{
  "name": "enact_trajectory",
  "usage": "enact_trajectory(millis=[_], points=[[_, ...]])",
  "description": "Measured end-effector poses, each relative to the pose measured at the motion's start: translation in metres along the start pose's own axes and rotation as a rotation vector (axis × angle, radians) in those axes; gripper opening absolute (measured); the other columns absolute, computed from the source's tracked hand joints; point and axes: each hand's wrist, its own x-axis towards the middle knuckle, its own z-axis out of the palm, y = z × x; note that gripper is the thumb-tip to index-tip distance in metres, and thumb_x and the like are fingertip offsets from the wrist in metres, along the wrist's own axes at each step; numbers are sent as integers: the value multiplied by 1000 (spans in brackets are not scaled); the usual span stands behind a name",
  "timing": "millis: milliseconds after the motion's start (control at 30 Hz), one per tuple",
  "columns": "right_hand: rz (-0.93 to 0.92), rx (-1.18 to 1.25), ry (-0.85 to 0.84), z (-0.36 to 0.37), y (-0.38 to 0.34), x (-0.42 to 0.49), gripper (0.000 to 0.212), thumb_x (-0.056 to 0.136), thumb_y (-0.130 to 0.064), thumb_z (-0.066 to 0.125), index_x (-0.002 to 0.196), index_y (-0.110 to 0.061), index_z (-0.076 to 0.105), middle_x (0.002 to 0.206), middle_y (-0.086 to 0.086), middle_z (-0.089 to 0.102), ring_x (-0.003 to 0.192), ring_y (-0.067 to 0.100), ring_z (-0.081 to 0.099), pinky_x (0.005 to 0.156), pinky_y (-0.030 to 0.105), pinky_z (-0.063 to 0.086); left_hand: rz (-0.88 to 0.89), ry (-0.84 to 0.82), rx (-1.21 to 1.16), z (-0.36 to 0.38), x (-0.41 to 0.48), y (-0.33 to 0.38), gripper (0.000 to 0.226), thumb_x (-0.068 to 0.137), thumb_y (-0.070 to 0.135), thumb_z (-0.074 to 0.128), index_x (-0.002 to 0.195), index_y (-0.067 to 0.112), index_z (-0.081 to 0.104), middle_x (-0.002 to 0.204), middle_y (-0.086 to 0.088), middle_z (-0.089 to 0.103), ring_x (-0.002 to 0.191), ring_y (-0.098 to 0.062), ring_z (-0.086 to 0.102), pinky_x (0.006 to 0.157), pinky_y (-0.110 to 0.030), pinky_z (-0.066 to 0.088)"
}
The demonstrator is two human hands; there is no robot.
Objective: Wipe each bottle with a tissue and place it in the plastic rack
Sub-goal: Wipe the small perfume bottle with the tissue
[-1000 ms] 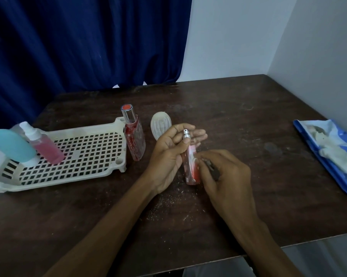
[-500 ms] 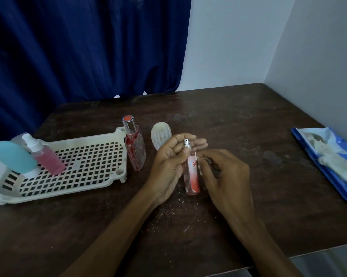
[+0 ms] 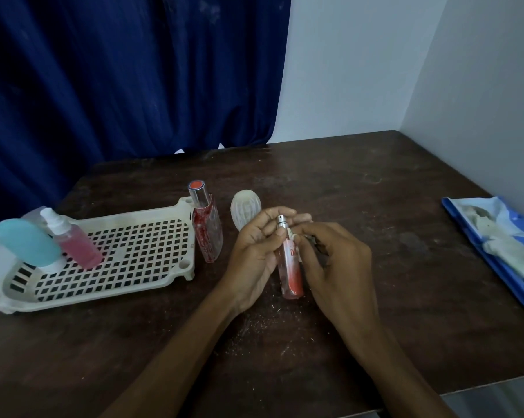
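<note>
Dark, scuffed wood made up the table (image 3: pixel 465 327), dusted with pale specks just ahead of your wrists. Above that patch your left hand (image 3: pixel 254 254) had its fingers curled round the upper part of a slim spray bottle (image 3: pixel 291 276), the thumb lying by the silver nozzle. The bottle was a clear, narrow cylinder of pink liquid with a red label, standing nearly upright between your palms with its base down at the tabletop.

Your right hand (image 3: pixel 336 267) was curled too, and its thumb and fingertips pinched a small white scrap of tissue (image 3: pixel 291 235) against the bottle's shoulder.

To the left lay the plastic rack (image 3: pixel 140 254), cream-coloured, with a square-holed grid floor. At its far left end leaned a pink spray bottle (image 3: pixel 74 239) and a rounded teal bottle (image 3: pixel 25 242).

Just beside the rack's right corner stood a red glass bottle (image 3: pixel 206 233) with a clear cap, and near it a white ribbed oval piece (image 3: pixel 245 211).

Well apart on the right sat a glossy blue tissue packet (image 3: pixel 493 260) holding crumpled white sheets. Beyond hung a pleated navy curtain (image 3: pixel 119 86) beside a plain pale wall (image 3: pixel 360 70).
</note>
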Motion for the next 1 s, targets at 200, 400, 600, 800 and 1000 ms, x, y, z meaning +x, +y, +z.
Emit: enact_trajectory(millis=[200,400,600,800,1000], points=[[-96,-21,-9,-4,-5,-13,14,93,-12,63,100,-10,75,98,-3,69,88,-1,60,79,2,43,-7,7,17,-1,1,-1,28,102,-4,37,126,-3,52,130,-24,63,126,-34,60,108,-43,47],[-117,-91,-30,-2,3,-42,19,86,-8,67,103,-10,76,102,-2,68,91,7,64,82,15,49,-18,15,36,1,0,-3,21,103,4,43,120,3,55,125,-23,66,123,-35,62,107,-45,48],[-93,-55,1,-3,0,-31,21,86,2,72,103,-10,75,101,0,70,92,10,66,84,16,50,-4,-1,29,3,0,-2,15,104,3,41,112,3,53,123,-23,67,121,-34,63,103,-40,51],[-124,-63,5,3,-7,-12,18,92,-11,62,105,-9,75,103,0,69,93,7,64,86,13,48,5,-17,-6,2,0,0,16,102,4,40,111,3,53,125,-23,66,122,-34,62,100,-38,53],[-47,-37,7,4,1,-5,21,88,3,67,103,-10,75,98,1,70,89,0,61,83,2,41,11,-22,-4,0,0,-1,16,103,2,39,110,2,52,126,-24,65,122,-34,62,101,-41,52]])
